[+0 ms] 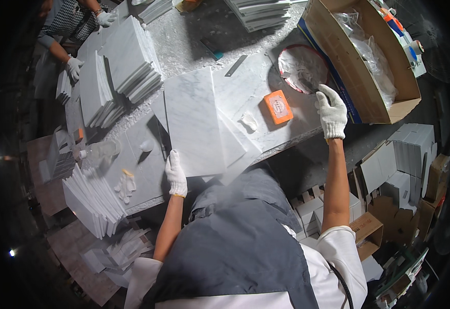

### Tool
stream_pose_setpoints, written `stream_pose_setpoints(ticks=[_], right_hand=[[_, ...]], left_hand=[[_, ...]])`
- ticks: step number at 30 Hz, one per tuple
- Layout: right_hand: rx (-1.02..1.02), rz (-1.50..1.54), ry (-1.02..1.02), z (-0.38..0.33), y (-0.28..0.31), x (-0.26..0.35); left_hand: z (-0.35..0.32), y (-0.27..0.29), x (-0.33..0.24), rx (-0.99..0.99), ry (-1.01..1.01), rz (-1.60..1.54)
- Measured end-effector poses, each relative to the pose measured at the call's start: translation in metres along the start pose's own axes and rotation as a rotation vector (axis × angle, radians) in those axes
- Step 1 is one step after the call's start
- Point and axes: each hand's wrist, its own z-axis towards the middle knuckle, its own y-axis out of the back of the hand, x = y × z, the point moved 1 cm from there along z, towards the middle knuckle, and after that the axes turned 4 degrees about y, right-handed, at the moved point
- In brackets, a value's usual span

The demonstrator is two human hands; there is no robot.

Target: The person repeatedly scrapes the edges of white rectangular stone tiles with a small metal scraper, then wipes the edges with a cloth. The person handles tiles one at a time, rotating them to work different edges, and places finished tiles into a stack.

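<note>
left hand [176, 174] grip clamped on the near left corner of slab [191, 116], at the desk [304, 119]'s near edge; slack hold could let it slip and chip. slab smooth, rectangular, grey-veined. toward right edge, right hand [332, 116] at round, red-rimmed bowl [280, 74] of white paste [298, 63]; grip closure cannot be told.

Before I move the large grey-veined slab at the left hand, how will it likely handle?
The grey-veined slab looks like stone, so it is probably stiff and heavy. Being broad and flat, it seems unlikely to roll. It overlaps another slab, so a push could make it slide or pivot.
</note>
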Motion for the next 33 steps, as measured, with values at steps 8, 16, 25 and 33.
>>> stream_pose_setpoints(ticks=[8, 16, 25, 33], right_hand=[[0.048, -0.026, -0.061, 0.005, -0.012, 0.002], [0.084, 0.026, -0.134, 0.007, -0.014, -0.001], [0.091, 0.175, -0.206, 0.011, -0.011, -0.016], [0.095, 0.264, -0.177, -0.008, 0.0, -0.008]], left_hand=[[0.002, 0.001, 0.004, 0.003, 0.016, -0.035], [0.001, -0.001, 0.005, 0.003, 0.028, -0.135], [0.006, -0.001, 0.012, -0.006, 0.089, -0.15], [-0.006, -0.005, -0.006, -0.057, -0.023, -0.02]])
